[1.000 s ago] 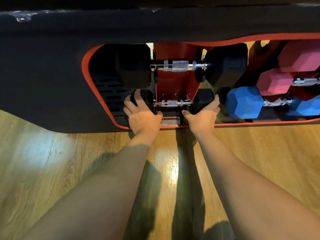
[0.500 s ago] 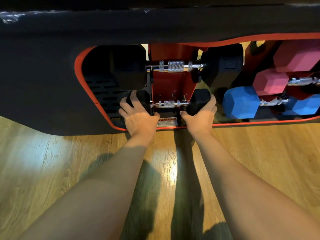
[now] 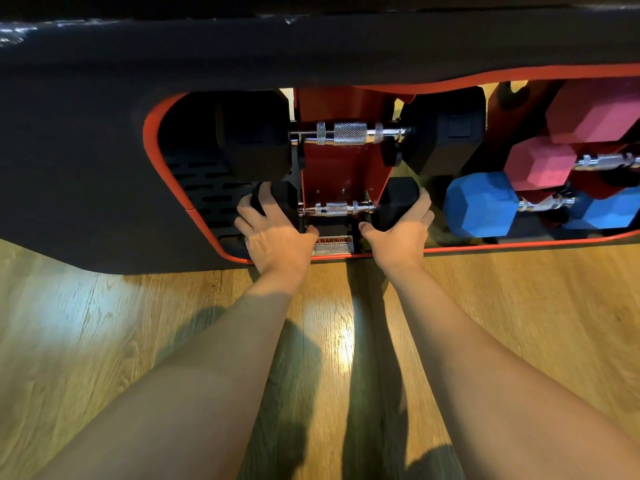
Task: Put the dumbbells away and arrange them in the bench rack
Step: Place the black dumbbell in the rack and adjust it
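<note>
Your left hand (image 3: 277,233) and right hand (image 3: 401,230) each grip a head of the small black dumbbell (image 3: 337,207), its handle lying crosswise between them in the bench rack (image 3: 152,140).

Two black dumbbells: large (image 3: 349,133) above small (image 3: 336,207). Right of the small one: one blue dumbbell (image 3: 481,206), blue head (image 3: 606,209), two pink heads (image 3: 540,164) (image 3: 599,112). One warning label (image 3: 331,244) below. Two hands.

Both bare forearms stretched forward and low, left hand (image 3: 277,233) cupping one head of a small black dumbbell (image 3: 394,202), right hand (image 3: 401,233) cupping the other, fingers curled, thumbs pointing inward
</note>
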